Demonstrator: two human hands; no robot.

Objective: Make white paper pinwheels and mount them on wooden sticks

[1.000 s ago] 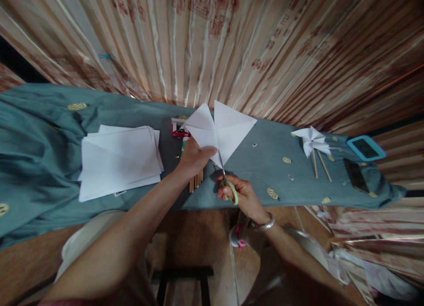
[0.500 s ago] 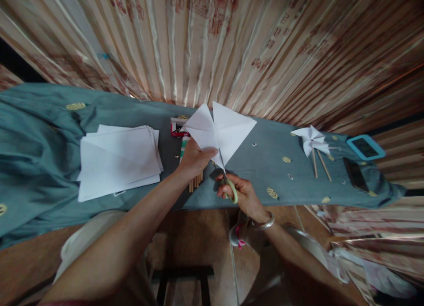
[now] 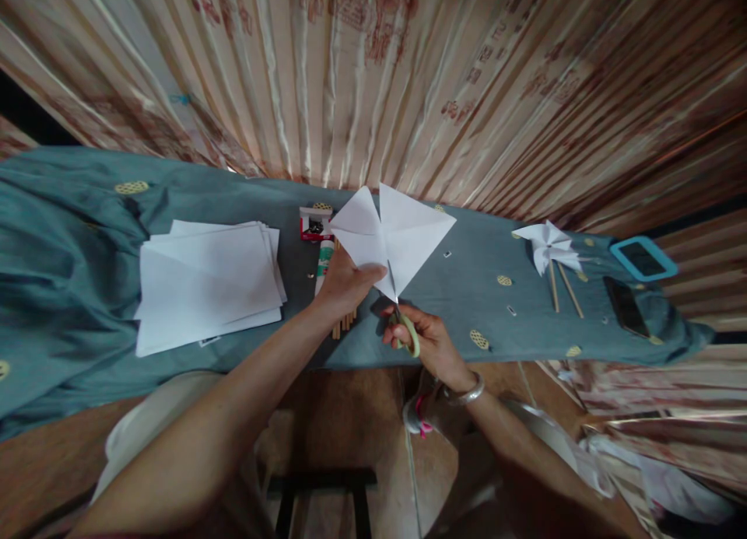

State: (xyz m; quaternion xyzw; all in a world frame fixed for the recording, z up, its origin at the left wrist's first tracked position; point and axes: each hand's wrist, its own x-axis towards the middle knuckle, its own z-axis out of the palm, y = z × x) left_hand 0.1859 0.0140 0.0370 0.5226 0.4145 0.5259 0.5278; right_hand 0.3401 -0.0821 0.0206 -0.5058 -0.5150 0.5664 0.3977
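My left hand (image 3: 348, 281) pinches a white sheet of paper (image 3: 415, 232) over the middle of the cloth, thumb on top and fingers hidden beneath. A slit from the top edge splits the sheet into two flaps, and fold creases show on it. In my right hand (image 3: 429, 338) are scissors (image 3: 412, 338) with light green handles. Their blades lie at the paper's lower corner, pointing up and away from me. Wooden sticks (image 3: 345, 323), a glue stick (image 3: 325, 257) and a small red-and-white box (image 3: 316, 224) with dark bits inside lie close to my left hand.
On the left of the teal cloth (image 3: 75, 290) lies a stack of white paper (image 3: 210, 282). To the right are a paper pinwheel (image 3: 550, 245) with two sticks, a blue-framed device (image 3: 643, 259) and a dark phone (image 3: 626, 307). A pleated curtain (image 3: 350, 80) hangs behind.
The paper and my left hand have shifted slightly right and down toward the scissors. My right hand stays almost in place.
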